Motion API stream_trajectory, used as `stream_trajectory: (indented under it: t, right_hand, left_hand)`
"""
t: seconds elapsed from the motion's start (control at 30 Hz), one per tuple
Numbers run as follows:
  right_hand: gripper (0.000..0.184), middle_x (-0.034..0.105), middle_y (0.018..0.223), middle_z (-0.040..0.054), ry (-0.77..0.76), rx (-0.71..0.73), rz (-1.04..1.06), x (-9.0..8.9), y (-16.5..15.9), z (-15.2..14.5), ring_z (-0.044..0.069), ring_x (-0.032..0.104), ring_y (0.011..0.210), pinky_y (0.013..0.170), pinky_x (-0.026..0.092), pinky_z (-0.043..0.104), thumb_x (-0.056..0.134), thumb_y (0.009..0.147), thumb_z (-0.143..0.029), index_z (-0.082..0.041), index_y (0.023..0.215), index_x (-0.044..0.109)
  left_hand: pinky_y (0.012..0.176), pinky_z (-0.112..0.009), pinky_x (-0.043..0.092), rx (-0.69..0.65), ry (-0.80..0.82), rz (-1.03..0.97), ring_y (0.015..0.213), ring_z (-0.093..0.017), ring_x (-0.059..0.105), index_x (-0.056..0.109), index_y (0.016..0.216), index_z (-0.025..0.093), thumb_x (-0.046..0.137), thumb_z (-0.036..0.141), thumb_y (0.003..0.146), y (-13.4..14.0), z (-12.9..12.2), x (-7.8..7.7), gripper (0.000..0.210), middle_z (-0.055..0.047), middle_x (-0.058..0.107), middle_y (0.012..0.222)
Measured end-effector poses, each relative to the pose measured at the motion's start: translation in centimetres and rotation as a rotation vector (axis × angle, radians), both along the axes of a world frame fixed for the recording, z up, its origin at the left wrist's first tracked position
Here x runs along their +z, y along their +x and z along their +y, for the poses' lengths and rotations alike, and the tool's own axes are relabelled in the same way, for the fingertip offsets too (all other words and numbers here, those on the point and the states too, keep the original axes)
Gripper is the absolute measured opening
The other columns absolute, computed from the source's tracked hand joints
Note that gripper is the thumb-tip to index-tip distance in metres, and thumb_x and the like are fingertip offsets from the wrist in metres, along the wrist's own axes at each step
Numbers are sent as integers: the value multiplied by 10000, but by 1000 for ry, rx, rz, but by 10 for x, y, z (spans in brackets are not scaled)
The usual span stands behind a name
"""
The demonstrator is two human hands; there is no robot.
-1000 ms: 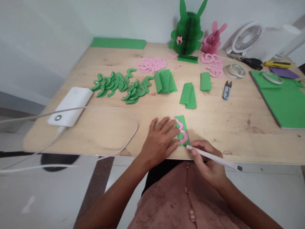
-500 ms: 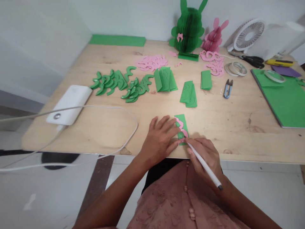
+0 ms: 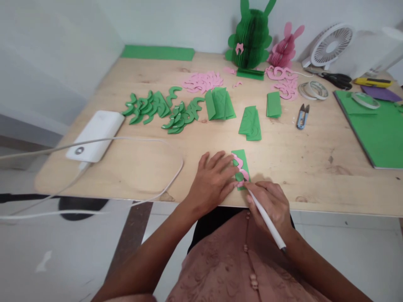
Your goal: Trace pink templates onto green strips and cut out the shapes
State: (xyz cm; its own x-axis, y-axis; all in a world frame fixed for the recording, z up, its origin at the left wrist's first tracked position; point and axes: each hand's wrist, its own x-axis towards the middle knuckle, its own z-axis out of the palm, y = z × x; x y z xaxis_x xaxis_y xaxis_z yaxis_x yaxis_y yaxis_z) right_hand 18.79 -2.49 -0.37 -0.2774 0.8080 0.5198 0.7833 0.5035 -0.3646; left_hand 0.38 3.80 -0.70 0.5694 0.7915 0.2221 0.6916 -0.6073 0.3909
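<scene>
Near the table's front edge lies a small green paper rectangle with a wavy pink paper cutout on top. My left hand rests flat with fingers spread, its fingertips pressing the left side of both pieces. A white pen is gripped in my right hand; its tip meets the lower right edge of the pink cutout. Beyond my hands sit folded green papers with drawn curves, another green fold, and a fanned green stack.
Green curved cutouts and pink cutouts lie in piles. A white power bank with a cable is at left. Thread snips, tape rolls, scissors, a fan and paper bunnies stand or lie right and behind.
The white pen has tilted slightly, its back end shifting a little left, while its tip stays by the pink cutout. My left hand keeps its place. The whole view has shifted slightly.
</scene>
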Motion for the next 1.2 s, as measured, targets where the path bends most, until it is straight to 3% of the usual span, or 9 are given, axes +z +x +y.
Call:
stream_trajectory:
  t: [0.77,1.2]
  right_hand:
    - [369,740,889,73,31,29,-1,-4,3,0,228,638,811,728,478,364,568,837,-87,-171,1194,611]
    - [412,740,905,79,45,38,-15,-6,3,-1,235,638,813,710,474,366,575,830,-84,-175,1231,576]
  left_hand:
    - [1066,-502,235,6,-23,14,1306,-269,378,631,1095,270,463,280,905,1,1,3,254,-44,538,1350]
    - [1064,-484,226,5,0,-4,1299,-266,386,629,1095,279,504,388,895,1,1,0,259,-39,544,1342]
